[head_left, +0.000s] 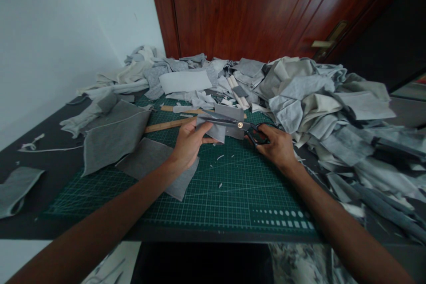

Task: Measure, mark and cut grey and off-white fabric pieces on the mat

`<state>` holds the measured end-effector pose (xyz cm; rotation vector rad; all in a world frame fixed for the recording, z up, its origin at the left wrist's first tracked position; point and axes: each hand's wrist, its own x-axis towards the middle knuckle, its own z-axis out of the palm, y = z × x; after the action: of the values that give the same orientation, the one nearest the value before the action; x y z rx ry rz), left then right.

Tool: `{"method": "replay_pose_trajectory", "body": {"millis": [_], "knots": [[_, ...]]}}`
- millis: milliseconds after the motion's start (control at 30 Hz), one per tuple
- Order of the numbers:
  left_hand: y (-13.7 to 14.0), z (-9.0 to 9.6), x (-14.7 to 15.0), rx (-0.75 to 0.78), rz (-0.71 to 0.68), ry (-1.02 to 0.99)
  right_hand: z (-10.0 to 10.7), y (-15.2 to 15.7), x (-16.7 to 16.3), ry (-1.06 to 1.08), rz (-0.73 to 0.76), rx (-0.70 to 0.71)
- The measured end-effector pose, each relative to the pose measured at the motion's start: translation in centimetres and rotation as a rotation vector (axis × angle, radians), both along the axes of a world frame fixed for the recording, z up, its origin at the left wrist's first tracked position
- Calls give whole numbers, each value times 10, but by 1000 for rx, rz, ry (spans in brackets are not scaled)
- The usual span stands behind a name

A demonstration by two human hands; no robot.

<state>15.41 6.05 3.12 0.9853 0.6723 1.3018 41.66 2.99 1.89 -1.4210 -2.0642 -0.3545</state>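
Observation:
My left hand (191, 141) pinches a small grey fabric piece (218, 133) between thumb and fingers, above the green cutting mat (233, 199). In my right hand (278, 145) are black-handled scissors (240, 125), fingers through the loops. Their blades point left and lie along the upper edge of the held piece; whether they are fully closed I cannot tell. Another grey fabric piece (234, 132) lies behind and below the blades. Larger grey fabric pieces (115, 135) rest left of my left hand, and one flat grey piece (181, 182) sits partly under my left forearm.
Heaped grey and cream fabric scraps (299, 84) line the back and right of the table. A wooden ruler (166, 125) lies on the mat. A white fabric strip (185, 81) tops the back pile. Small clippings dot the mat. A reddish wooden door (239, 13) stands behind.

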Motion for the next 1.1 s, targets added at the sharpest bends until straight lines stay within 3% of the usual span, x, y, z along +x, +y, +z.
{"method": "replay_pose_trajectory", "body": {"millis": [733,1100], "knots": [[-1,2,2,-32,-8,5,-5,1,2,-14,-2,32],[0,0,2,-30,38,-1,-2,4,-1,250,-61,-97]]}}
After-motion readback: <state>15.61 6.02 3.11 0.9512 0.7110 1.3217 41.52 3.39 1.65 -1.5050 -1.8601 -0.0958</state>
